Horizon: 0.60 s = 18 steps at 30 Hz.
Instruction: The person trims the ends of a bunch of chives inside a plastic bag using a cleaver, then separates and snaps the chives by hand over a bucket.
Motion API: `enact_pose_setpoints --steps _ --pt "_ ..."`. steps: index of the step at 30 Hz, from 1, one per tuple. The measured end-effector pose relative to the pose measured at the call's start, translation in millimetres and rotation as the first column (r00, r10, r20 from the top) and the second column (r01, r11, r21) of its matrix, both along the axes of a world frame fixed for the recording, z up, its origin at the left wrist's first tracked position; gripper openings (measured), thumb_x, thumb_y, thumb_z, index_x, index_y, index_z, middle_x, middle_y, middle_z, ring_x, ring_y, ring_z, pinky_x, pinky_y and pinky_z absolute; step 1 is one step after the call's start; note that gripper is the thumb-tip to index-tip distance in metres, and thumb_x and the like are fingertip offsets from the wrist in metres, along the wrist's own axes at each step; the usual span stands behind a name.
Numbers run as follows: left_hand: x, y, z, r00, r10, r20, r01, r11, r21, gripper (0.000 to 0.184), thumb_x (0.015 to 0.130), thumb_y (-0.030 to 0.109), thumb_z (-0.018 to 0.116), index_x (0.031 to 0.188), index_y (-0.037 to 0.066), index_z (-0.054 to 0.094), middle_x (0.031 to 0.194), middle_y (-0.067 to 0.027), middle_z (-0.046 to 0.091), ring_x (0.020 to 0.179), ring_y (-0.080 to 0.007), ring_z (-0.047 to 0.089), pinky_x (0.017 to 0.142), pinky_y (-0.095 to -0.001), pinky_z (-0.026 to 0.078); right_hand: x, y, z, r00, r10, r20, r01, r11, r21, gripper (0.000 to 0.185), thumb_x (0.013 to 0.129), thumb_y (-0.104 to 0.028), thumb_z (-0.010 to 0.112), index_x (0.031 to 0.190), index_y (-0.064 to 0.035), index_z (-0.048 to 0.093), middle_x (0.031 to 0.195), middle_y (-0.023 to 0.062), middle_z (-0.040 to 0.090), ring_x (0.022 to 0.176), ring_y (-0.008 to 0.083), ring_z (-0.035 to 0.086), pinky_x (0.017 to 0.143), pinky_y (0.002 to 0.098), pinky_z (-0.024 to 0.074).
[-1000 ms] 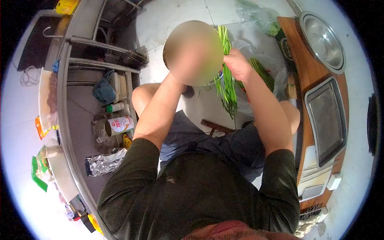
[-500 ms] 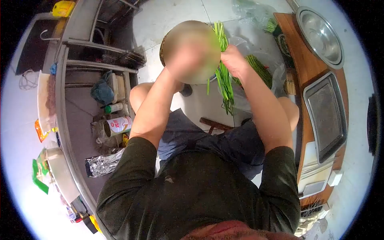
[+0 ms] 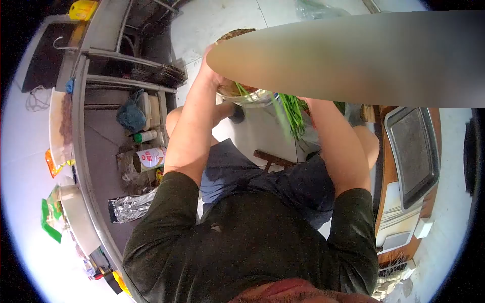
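Observation:
A wide blurred patch covers much of the work area, including most of both hands. My left hand (image 3: 210, 68) is at the left side of a round container (image 3: 255, 97) with a shiny lower edge and brownish contents; its fingers are hidden. Only the wrist end of my right hand (image 3: 310, 104) comes out below the patch. A bunch of long green chives (image 3: 291, 116) hangs down right beside it, as if from that hand, though the grip itself is covered. Some loose green strands (image 3: 241, 89) lie over the container near my left hand.
A metal tray (image 3: 413, 154) leans on the wooden board at right. A small wooden stool (image 3: 273, 158) stands between my legs. Left are shelves with a white can (image 3: 151, 158), foil (image 3: 130, 207) and a blue bag (image 3: 130, 116). Plastic (image 3: 318, 9) lies on the floor ahead.
The chives hang slightly lower and further right, their tips smeared by motion. My left hand has moved left and up to the container's side. The blurred patch now spreads far to the right.

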<state>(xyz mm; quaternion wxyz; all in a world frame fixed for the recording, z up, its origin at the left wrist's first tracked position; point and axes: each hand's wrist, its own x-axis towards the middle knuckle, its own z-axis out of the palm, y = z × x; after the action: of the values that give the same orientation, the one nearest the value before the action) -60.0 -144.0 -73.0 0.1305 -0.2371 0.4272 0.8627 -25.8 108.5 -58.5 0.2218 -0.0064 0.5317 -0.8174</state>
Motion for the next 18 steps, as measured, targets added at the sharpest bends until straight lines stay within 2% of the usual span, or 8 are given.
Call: enact_pose_setpoints --steps 3,6,9,10,13,14,17,18 --pt "-6 -9 -4 0.952 -0.029 -0.305 -0.164 0.794 -0.586 0.017 0.084 0.012 0.064 0.097 0.002 0.061 0.088 -0.0077 0.064 0.074 -0.0209 0.059 0.068 -0.0355 0.051 2 0 0 0.998 -0.061 0.018 0.062 0.997 -0.047 0.011 0.077 -0.011 0.069 0.081 -0.0020 0.065 0.065 0.0007 0.057 0.056 0.0092 0.049 0.050 0.0282 0.0378" --pt "3 -1 -5 0.958 -0.053 -0.282 -0.157 0.727 -0.669 0.020 0.081 0.006 0.067 0.100 0.002 0.062 0.084 -0.0060 0.065 0.074 -0.0203 0.061 0.070 -0.0328 0.052 2 0 4 1.000 -0.018 0.005 0.018 0.999 -0.028 0.010 0.078 -0.011 0.067 0.083 -0.0020 0.066 0.066 0.0008 0.058 0.056 0.0092 0.050 0.051 0.0280 0.0388" --pt "26 23 8 0.894 -0.418 -0.163 -0.118 0.130 -0.984 0.031 0.081 0.009 0.069 0.109 0.002 0.061 0.096 -0.0069 0.066 0.086 -0.0191 0.062 0.076 -0.0326 0.052 0 -1 -2 1.000 0.006 -0.024 -0.007 0.998 -0.058 0.010 0.078 -0.011 0.066 0.084 -0.0020 0.066 0.067 0.0011 0.059 0.056 0.0091 0.050 0.052 0.0275 0.0397" --pt "35 29 1 0.766 -0.636 -0.094 -0.327 -0.260 -0.909 0.040 0.081 0.011 0.069 0.118 0.000 0.057 0.111 -0.0098 0.063 0.101 -0.0190 0.059 0.084 -0.0324 0.050 0 -2 -4 1.000 0.008 -0.027 -0.010 0.997 -0.070 0.011 0.078 -0.011 0.066 0.084 -0.0019 0.067 0.067 0.0011 0.060 0.056 0.0091 0.051 0.052 0.0273 0.0398" --pt "30 55 1 0.927 -0.361 0.103 0.228 0.323 -0.919 0.032 0.091 0.034 0.058 0.113 0.011 0.061 0.112 -0.0052 0.060 0.101 -0.0175 0.056 0.086 -0.0327 0.046 2 -5 -1 1.000 -0.005 0.000 0.005 0.996 -0.094 0.010 0.079 -0.011 0.065 0.083 -0.0016 0.066 0.066 0.0012 0.059 0.055 0.0088 0.050 0.051 0.0267 0.0393" --pt "32 47 -17 0.870 -0.490 -0.056 0.078 0.248 -0.966 0.034 0.093 0.033 0.055 0.118 0.009 0.057 0.113 -0.0044 0.059 0.101 -0.0163 0.056 0.087 -0.0321 0.046 3 -7 1 1.000 -0.013 0.012 0.014 0.996 -0.093 0.009 0.078 -0.011 0.065 0.082 -0.0016 0.066 0.066 0.0013 0.059 0.055 0.0088 0.050 0.051 0.0267 0.0390" --pt "38 36 -50 0.704 -0.599 -0.381 -0.159 0.390 -0.907 0.041 0.089 0.017 0.063 0.125 0.003 0.051 0.119 -0.0050 0.057 0.104 -0.0155 0.055 0.086 -0.0286 0.048 -12 -17 -39 0.996 0.081 -0.048 -0.080 0.997 0.023 0.009 0.078 -0.011 0.066 0.077 -0.0026 0.064 0.065 0.0011 0.059 0.054 0.0087 0.049 0.051 0.0267 0.0384" --pt "38 35 -50 0.755 -0.508 -0.415 -0.033 0.602 -0.798 0.039 0.091 0.022 0.059 0.125 0.005 0.051 0.117 -0.0043 0.057 0.103 -0.0150 0.055 0.085 -0.0296 0.048 -18 -19 -47 0.988 0.132 -0.081 -0.126 0.989 0.081 0.009 0.077 -0.011 0.066 0.076 -0.0030 0.063 0.065 0.0009 0.058 0.054 0.0086 0.048 0.051 0.0267 0.0382"
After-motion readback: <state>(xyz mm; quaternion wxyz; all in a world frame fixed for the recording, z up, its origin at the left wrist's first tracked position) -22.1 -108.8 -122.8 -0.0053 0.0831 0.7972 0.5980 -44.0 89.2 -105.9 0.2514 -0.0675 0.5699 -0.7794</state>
